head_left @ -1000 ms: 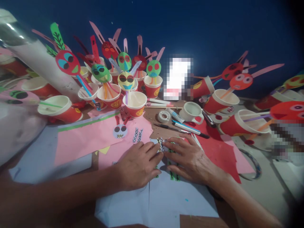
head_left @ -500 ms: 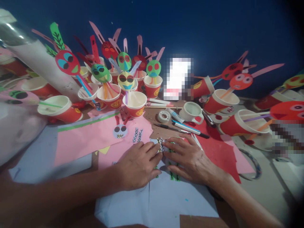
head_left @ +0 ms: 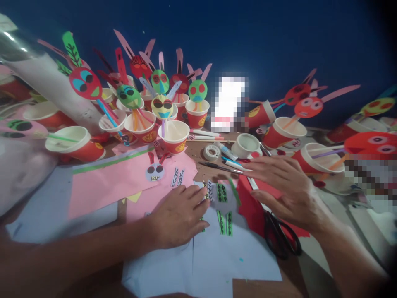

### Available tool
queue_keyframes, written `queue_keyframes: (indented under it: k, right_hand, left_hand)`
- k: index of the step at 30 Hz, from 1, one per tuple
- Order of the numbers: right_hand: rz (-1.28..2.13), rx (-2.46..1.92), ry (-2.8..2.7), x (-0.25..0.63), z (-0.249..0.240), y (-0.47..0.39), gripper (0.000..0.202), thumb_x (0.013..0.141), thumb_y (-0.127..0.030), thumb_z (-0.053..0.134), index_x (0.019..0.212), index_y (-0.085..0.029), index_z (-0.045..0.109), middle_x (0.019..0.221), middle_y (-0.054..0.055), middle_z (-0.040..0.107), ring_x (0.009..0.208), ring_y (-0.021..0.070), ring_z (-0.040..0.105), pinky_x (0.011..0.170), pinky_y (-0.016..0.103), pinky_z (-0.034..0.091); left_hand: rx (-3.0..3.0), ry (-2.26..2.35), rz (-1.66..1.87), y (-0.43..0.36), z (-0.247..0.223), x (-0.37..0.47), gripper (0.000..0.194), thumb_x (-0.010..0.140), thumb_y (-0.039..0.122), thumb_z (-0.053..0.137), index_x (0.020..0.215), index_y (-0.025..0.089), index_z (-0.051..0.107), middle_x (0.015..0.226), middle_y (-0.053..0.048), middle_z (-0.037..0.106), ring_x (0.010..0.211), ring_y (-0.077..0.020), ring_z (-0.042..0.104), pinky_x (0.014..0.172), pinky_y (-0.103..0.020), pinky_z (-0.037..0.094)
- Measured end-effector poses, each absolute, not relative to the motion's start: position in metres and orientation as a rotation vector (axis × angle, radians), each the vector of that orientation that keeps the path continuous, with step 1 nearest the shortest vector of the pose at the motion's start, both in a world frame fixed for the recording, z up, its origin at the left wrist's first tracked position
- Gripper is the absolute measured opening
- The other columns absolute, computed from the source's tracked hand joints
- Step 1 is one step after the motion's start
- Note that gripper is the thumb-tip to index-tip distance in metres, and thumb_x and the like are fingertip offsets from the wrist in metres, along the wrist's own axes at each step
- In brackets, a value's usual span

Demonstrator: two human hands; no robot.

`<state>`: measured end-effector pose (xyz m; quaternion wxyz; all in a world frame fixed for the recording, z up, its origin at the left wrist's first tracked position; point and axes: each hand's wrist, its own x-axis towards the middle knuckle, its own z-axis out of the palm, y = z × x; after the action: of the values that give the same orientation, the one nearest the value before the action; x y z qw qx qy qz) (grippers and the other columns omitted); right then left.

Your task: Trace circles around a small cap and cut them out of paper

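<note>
nearest you, pale paper covers part of the brown bench. your left hand lies palm down on it, fingers loosely stretched and clamped on nothing, with a green scrap peeking out by the thumb. to its right sit the lower green strips, side by side, then the upper green strips, all patterned in black. a white strip with a black leaf drawing is just beside your left fingertips.

your right hand is well apart from the left, thumb spread away from the fingers, above the scissors and a red sheet; you cannot tell whether it touches either.

beyond your left hand, a paper face with red ears and two leaf-patterned strips rest on pink paper. farther on are a black pen, a tape roll and a white mug. behind them stand red paper cups bearing paper heads on straws, before a blue wall.
</note>
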<state>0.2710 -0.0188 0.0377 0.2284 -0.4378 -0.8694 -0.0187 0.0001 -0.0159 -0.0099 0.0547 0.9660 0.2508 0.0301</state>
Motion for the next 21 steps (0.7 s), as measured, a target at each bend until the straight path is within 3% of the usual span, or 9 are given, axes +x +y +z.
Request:
queue_keyframes:
  k: [6, 15, 21]
  right_hand:
    - [-0.047, -1.260, -2.438, 0.269, 0.022, -0.027, 0.021, 0.084, -0.026, 0.059, 0.104, -0.023, 0.064, 0.101, 0.002, 0.072, 0.103, 0.0229, 0.059, 0.092, 0.043, 0.038]
    - [-0.011, -1.351, -2.591, 0.275, -0.007, -0.054, 0.027, 0.086, -0.029, 0.054, 0.112, -0.022, 0.062, 0.112, 0.004, 0.068, 0.108, 0.0264, 0.055, 0.094, 0.047, 0.033]
    - [-0.004, -1.340, -2.589, 0.267, -0.005, -0.053, 0.024, 0.084, -0.029, 0.057, 0.106, -0.021, 0.065, 0.113, 0.006, 0.067, 0.111, 0.0265, 0.053, 0.096, 0.046, 0.031]
  left_hand:
    - [2.938, 0.765, 0.124, -0.017, -0.007, 0.000, 0.035, 0.092, 0.039, 0.037, 0.111, 0.015, 0.054, 0.126, -0.012, 0.051, 0.110, -0.0280, 0.045, 0.082, -0.042, 0.040]
    - [2.927, 0.732, 0.147, -0.015, -0.007, 0.001, 0.037, 0.093, 0.037, 0.037, 0.116, 0.014, 0.053, 0.128, -0.013, 0.049, 0.110, -0.0294, 0.044, 0.083, -0.043, 0.040]
    - [2.924, 0.742, 0.201, -0.015, -0.006, 0.000, 0.036, 0.092, 0.036, 0.038, 0.116, 0.014, 0.054, 0.133, -0.013, 0.046, 0.110, -0.0294, 0.044, 0.083, -0.043, 0.041]
